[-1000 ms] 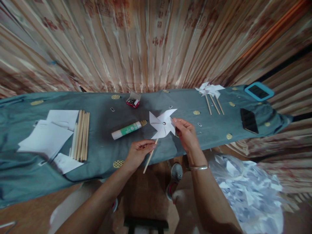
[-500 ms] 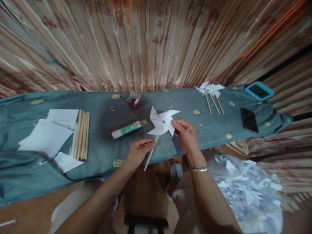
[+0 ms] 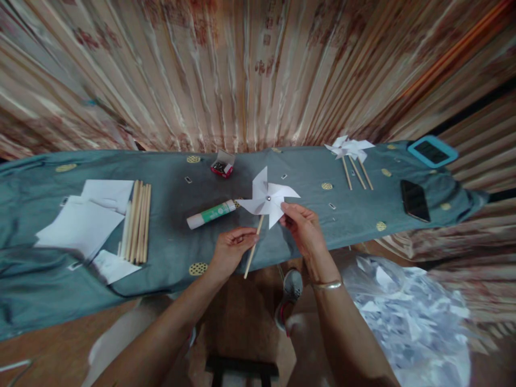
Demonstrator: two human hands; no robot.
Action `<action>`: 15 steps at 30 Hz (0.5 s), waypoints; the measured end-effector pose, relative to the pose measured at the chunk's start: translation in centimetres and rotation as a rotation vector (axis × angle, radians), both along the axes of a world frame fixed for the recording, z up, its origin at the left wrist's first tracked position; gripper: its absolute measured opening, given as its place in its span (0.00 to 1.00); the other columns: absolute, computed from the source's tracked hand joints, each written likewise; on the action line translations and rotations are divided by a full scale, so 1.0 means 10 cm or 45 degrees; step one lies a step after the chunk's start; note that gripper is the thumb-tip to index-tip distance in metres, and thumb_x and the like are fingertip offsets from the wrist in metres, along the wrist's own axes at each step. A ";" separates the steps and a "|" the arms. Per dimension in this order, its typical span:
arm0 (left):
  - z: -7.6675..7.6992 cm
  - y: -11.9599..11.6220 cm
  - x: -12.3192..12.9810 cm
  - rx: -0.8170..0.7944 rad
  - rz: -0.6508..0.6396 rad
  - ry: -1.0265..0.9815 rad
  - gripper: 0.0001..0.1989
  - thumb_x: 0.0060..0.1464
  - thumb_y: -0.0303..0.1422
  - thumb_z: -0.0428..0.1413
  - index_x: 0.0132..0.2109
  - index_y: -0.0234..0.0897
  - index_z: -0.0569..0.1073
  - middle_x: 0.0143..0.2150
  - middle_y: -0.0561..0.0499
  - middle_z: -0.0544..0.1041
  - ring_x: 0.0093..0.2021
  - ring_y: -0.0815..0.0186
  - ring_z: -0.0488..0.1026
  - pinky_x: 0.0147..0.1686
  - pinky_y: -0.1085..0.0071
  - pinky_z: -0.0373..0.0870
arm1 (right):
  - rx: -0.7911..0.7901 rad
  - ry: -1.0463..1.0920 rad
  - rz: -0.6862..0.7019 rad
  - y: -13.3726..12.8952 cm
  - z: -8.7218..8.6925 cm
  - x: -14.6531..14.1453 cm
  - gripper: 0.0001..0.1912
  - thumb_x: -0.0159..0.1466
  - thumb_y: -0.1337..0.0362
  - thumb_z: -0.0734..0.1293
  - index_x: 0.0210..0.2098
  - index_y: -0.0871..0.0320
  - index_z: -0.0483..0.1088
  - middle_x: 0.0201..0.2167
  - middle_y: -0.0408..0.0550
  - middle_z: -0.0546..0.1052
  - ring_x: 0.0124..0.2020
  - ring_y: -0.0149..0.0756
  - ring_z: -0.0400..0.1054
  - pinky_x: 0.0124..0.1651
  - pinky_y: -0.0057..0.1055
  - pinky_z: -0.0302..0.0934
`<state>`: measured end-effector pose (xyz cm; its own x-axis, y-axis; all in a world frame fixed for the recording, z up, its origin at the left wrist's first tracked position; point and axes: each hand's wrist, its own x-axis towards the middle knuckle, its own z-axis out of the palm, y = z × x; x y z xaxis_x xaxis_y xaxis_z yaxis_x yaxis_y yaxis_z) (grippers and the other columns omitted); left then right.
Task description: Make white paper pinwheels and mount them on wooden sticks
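Observation:
A white paper pinwheel (image 3: 264,201) with a metal pin at its centre is held over the table's near edge. My left hand (image 3: 233,248) is closed, pinching its wooden stick (image 3: 252,255) below the blades. With thumb and fingers, my right hand (image 3: 301,227) grips the edge of a lower right blade. A green and white glue stick (image 3: 212,214) lies just beyond my left hand. Farther back sits a small open red box (image 3: 222,164) of metal pins.
White paper sheets (image 3: 78,226) and several wooden sticks (image 3: 138,223) lie at the left. Pinwheels (image 3: 350,148) rest at the back right, near a blue-framed device (image 3: 433,151) and a dark phone (image 3: 415,201). A plastic bag of white paper pieces (image 3: 415,317) stands on the floor, right.
The pinwheel's blades have turned about the pin, and my right hand has shifted slightly left and down with a blade. My left hand stays on the stick, which has tipped a little more upright.

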<state>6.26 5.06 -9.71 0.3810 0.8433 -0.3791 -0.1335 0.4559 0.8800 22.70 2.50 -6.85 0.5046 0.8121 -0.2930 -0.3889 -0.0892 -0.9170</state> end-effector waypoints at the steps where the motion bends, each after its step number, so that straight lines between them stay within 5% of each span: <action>1: 0.00 0.00 0.00 0.002 0.003 -0.006 0.15 0.31 0.37 0.70 0.30 0.36 0.82 0.26 0.51 0.80 0.26 0.71 0.71 0.30 0.75 0.67 | -0.007 0.008 0.003 0.00 0.00 -0.01 0.15 0.41 0.55 0.79 0.18 0.58 0.75 0.14 0.37 0.70 0.19 0.22 0.60 0.24 0.23 0.53; 15: -0.01 0.00 0.00 0.014 0.001 -0.020 0.15 0.33 0.37 0.70 0.32 0.35 0.82 0.26 0.51 0.80 0.26 0.71 0.71 0.30 0.75 0.68 | -0.026 0.008 0.050 0.00 -0.03 -0.13 0.14 0.40 0.55 0.79 0.20 0.57 0.76 0.16 0.37 0.72 0.19 0.23 0.60 0.24 0.24 0.56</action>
